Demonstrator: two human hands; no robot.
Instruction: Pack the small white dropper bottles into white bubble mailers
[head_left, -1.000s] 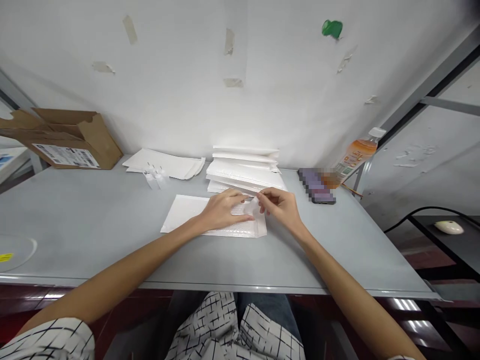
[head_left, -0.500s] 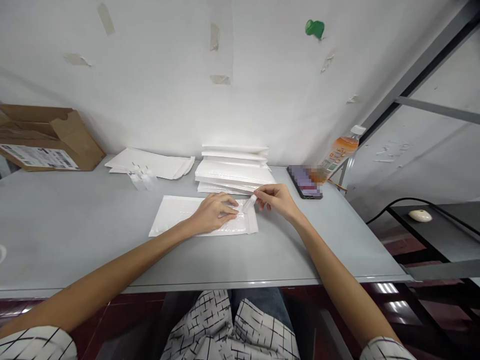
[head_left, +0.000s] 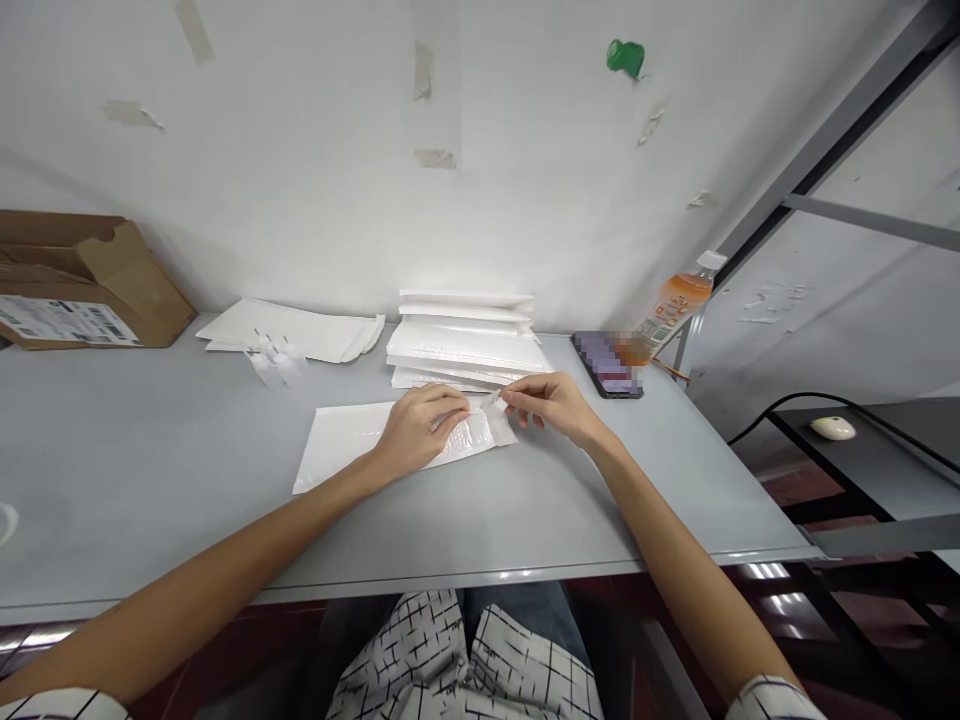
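One white padded mailer (head_left: pixel 360 440) lies flat on the grey table (head_left: pixel 150 470), slightly askew, its right end under the hands and just in front of a stack. Left hand (head_left: pixel 424 430): palm down on the mailer, fingers together and gently curved, resting or pressing, gripping nothing. Right hand (head_left: pixel 547 405): narrow pinch, thumb and fingertips closed on one small translucent white strip (head_left: pixel 491 400) at the mailer's right end; whether the strip is joined to the mailer cannot be told. Hands just apart.

Beside these: one stack of white mailers (head_left: pixel 465 345), directly behind; several flat white mailers (head_left: pixel 292 330), back left; small clear items (head_left: pixel 274 358), in front of them, too small to identify. One smartphone (head_left: pixel 604 365), partly pixelated, right of the stack. One plastic bottle (head_left: pixel 675 305) of orange drink, tilted at the table's back corner. One cardboard box (head_left: pixel 90 285), far left, with a shipping label (head_left: pixel 67 322).
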